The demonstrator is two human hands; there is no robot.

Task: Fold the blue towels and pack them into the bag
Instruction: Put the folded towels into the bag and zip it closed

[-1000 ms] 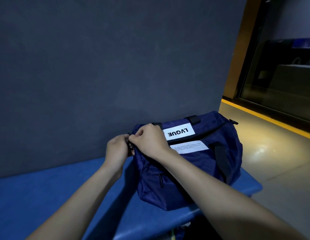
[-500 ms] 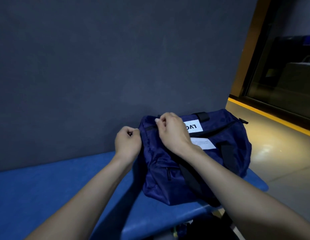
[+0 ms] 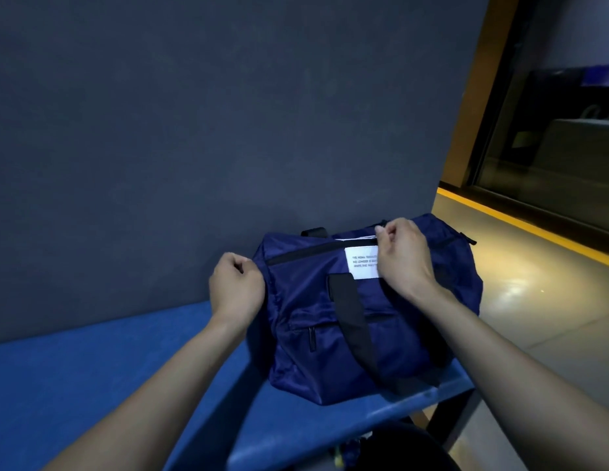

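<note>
Right hand (image 3: 403,256) slid along bag (image 3: 316,300) zipper; left hand (image 3: 235,287) grips its end.

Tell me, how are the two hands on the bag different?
The left hand grips the bag's end, low beside it; the right hand is up on top, fingers pinching at the zipper line. The left is off the white label; the right covers part of it. Both are curled and holding the bag.

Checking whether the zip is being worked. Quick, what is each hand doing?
Left hand: pinching the bag's left end.
Right hand: pinching something at the top zip, probably the pull.
</note>
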